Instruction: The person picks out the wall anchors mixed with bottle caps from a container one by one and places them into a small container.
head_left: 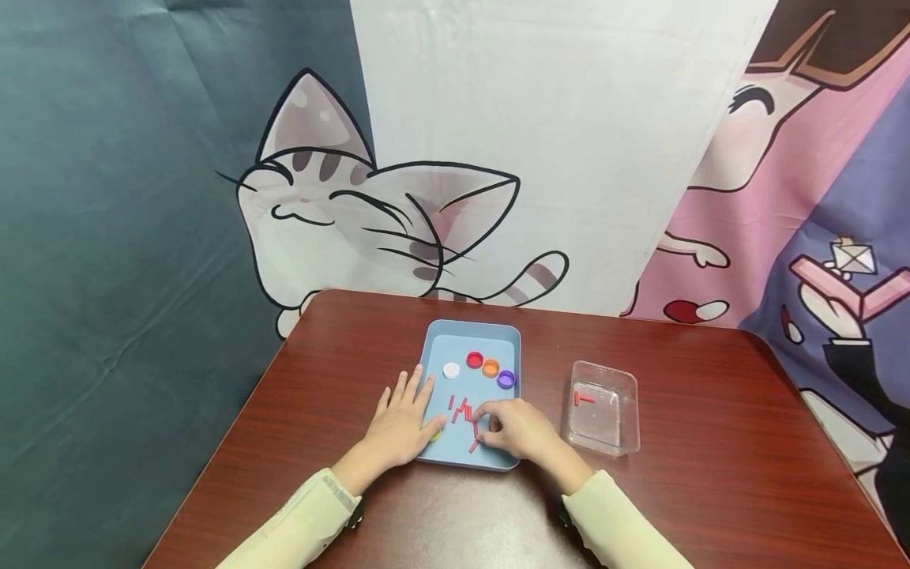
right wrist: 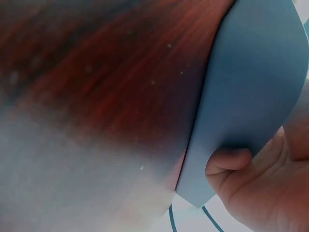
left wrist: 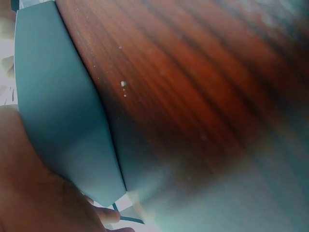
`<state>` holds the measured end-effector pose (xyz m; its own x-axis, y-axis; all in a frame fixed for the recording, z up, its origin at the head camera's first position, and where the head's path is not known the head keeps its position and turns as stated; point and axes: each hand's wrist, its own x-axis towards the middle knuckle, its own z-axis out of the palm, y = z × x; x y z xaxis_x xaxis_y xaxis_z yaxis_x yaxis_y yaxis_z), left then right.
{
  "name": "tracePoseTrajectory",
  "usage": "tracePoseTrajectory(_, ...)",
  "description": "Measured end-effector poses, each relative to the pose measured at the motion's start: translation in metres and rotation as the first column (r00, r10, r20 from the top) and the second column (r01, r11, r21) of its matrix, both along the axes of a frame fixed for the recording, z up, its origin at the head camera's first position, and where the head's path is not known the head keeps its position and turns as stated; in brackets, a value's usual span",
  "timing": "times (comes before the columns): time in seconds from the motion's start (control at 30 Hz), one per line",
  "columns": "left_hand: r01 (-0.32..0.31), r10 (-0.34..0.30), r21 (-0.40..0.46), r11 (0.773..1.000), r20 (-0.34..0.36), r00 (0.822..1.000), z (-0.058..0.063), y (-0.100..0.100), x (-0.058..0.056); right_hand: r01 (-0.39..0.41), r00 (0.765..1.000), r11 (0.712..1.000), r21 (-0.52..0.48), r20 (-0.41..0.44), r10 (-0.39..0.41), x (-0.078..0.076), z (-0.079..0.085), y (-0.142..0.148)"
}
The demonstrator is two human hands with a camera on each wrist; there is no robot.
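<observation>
Head view: the left hand's (head_left: 400, 428) fingers spread at the blue tray (head_left: 448, 346); the right hand (head_left: 524, 431) reaches a red stick (head_left: 475, 429) inside, grip unclear. Picking up seems underway, needing a neat pinch. Left wrist: hand beside tray. Right wrist: contact hidden.

Head cam looks dn; wrist cams nr tray (head_left: 442, 348).

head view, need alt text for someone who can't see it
A person's right hand bends its fingers and thumb over small red sticks in a blue tray, left hand spread across its left edge. Coloured round caps lie inside the tray; right of it, a clear box holds more red sticks.
</observation>
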<state>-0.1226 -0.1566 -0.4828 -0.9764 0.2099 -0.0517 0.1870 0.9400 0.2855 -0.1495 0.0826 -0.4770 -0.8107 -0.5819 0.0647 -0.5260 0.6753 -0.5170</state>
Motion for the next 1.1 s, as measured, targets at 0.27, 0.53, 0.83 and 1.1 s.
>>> tracePoseTrajectory(0.27, 0.003, -0.003, 0.010, 1.000, 0.006, 1.000, 0.0014, -0.0001, 0.0003, 0.034, 0.999, 0.997, 0.072, -0.015, -0.033, 0.0012, 0.0005, -0.0034)
tracePoseTrajectory(0.53, 0.008, -0.008, 0.006, 1.000, 0.008, 1.000, 0.0009, -0.0009, -0.0001, 0.046, 0.999, 0.994, 0.103, -0.019, -0.044, 0.0009, -0.0023, -0.0047)
tracePoseTrajectory(0.83, 0.011, -0.012, 0.010, 1.000, 0.002, 1.000, 0.0024, -0.0004, 0.0004, 0.063, 0.998, 0.992, 0.108, -0.018, -0.061, 0.0022, -0.0026, -0.0070)
tracePoseTrajectory(1.1, 0.004, -0.005, 0.008, 1.000, 0.007, 1.000, 0.0000, -0.0004, -0.0010, 0.081, 0.996, 0.991, 0.107, -0.051, -0.076, 0.0019, -0.0030, -0.0079)
